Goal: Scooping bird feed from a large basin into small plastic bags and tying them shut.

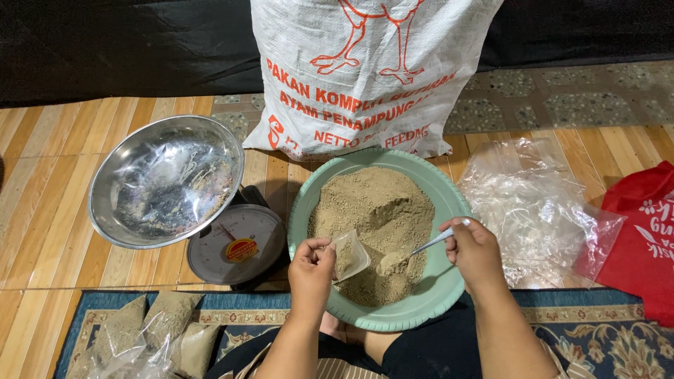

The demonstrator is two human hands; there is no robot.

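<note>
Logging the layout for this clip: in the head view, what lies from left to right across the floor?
Filled small bags → steel pan on a dial scale → green basin of brown powder → clear plastic bags → red bag.

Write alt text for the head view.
A left hand holds a small clear bag open over a green basin of brown powder while the right hand spoons powder toward it. A dial scale with a steel bowl stands left, a white sack behind.

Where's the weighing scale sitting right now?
In the head view, the scale stands on the wooden floor left of the green basin of brown powder, its steel pan tilted up-left, beside the left hand.
</note>
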